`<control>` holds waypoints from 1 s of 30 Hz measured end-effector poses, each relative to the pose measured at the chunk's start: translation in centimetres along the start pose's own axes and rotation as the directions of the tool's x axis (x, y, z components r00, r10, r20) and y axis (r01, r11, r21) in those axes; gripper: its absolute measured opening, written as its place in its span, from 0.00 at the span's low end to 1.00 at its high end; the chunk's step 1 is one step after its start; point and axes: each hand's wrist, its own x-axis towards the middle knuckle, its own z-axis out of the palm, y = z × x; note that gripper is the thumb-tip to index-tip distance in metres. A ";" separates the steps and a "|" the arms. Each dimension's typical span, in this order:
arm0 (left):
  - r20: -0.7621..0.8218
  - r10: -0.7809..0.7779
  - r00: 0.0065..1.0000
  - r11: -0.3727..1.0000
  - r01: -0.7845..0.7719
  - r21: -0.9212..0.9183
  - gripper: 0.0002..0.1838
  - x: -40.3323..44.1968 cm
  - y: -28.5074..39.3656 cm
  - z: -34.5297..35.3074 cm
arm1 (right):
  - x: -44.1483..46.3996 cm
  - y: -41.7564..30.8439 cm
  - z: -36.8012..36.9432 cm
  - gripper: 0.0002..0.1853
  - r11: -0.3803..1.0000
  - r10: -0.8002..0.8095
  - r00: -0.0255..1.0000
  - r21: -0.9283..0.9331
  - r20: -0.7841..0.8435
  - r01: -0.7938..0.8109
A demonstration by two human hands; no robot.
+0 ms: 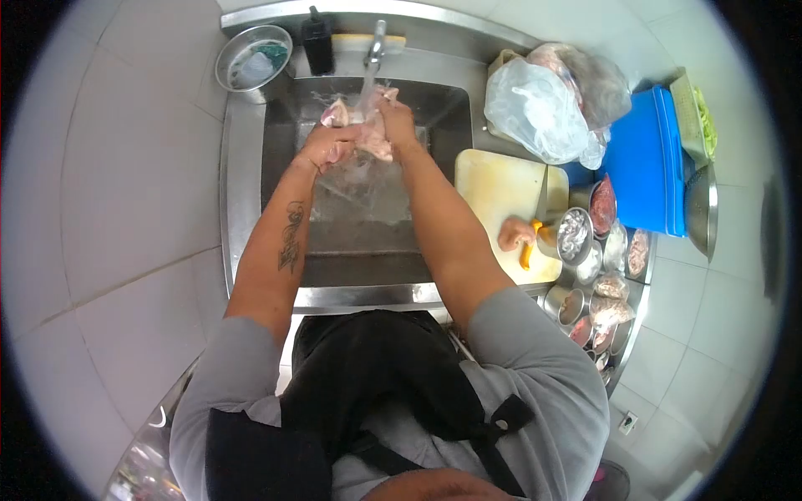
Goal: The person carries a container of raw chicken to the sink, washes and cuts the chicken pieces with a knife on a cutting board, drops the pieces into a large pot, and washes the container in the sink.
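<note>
I reach both arms forward, my left arm nearly straight, a dark tattoo of lettering along its forearm, my right arm slanting inward from the shoulder. My left hand and right hand are near each other, both curled in a grip, the right slightly farther forward.

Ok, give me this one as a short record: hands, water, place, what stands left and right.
Left hand: gripping raw meat
Right hand: gripping the same meat
Water: running from the faucet onto it
Place: over the metal sink
Left: metal bowl, black bottle
Right: cutting board, blue container
</note>
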 end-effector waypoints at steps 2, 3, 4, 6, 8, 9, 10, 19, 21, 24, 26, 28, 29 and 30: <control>-0.106 0.123 0.987 0.958 -0.090 0.273 0.26 0.5 1.3 0.6 | 0.1 1.2 -1.2 0.14 0.996 0.017 0.997 -0.082 -0.069 -0.022; -0.170 0.276 0.946 0.838 -0.150 0.524 0.28 0.6 2.0 0.9 | 0.1 1.9 -1.4 0.15 0.996 -0.052 0.999 0.073 -0.007 0.052; -0.161 0.274 0.948 0.831 -0.149 0.535 0.28 -0.1 3.3 1.4 | 0.2 2.3 -1.5 0.17 0.966 -0.133 0.990 0.230 0.041 0.120; -0.166 0.143 0.976 0.746 0.004 0.666 0.34 -1.6 6.0 3.2 | 0.3 2.6 -1.5 0.19 0.986 -0.143 0.983 0.106 0.119 0.131; -0.188 0.222 0.957 0.819 -0.078 0.569 0.33 2.4 1.1 2.0 | 0.0 2.9 -1.1 0.23 0.962 -0.216 0.967 -0.143 0.132 0.234; 0.090 0.280 0.956 0.755 -0.277 0.595 0.33 5.8 -1.8 -0.2 | -0.4 2.9 -1.0 0.26 0.915 -0.296 0.953 -0.271 0.058 0.300; 0.048 0.321 0.946 0.638 -0.254 0.727 0.25 2.5 0.7 1.7 | -0.3 3.7 -0.4 0.28 0.950 -0.212 0.976 -0.225 0.042 0.216; 0.005 0.579 0.815 0.442 -0.319 0.838 0.14 3.1 0.4 2.4 | -19.1 -8.9 -23.1 0.40 0.118 0.069 0.910 -0.909 0.410 0.400; 0.135 0.537 0.833 0.118 -0.233 0.965 0.14 4.1 0.6 1.4 | -22.4 -6.4 -29.5 0.38 -0.143 0.202 0.932 -0.933 0.300 0.332; 0.245 0.359 0.901 -0.295 -0.140 0.945 0.13 4.1 0.9 1.4 | -23.4 -5.0 -32.5 0.23 -0.264 0.216 0.911 -0.878 0.350 0.400; 0.228 0.370 0.901 -0.276 -0.128 0.953 0.13 3.6 0.7 0.9 | -22.4 -4.0 -33.3 0.28 -0.246 0.246 0.918 -0.895 0.313 0.371; 0.206 0.378 0.902 -0.253 -0.113 0.961 0.13 2.6 0.6 0.7 | -20.5 -2.3 -33.2 0.27 -0.027 0.096 0.919 -0.922 0.383 0.387; -0.009 0.438 0.899 0.296 -0.135 0.946 0.10 1.7 0.9 1.2 | -19.6 -3.3 -31.7 0.27 0.197 -0.057 0.912 -0.891 0.406 0.409; -0.223 0.382 0.897 0.751 -0.161 0.640 0.08 0.7 1.1 1.5 | -18.5 -3.9 -29.6 0.26 0.401 -0.081 0.923 -0.835 0.376 0.376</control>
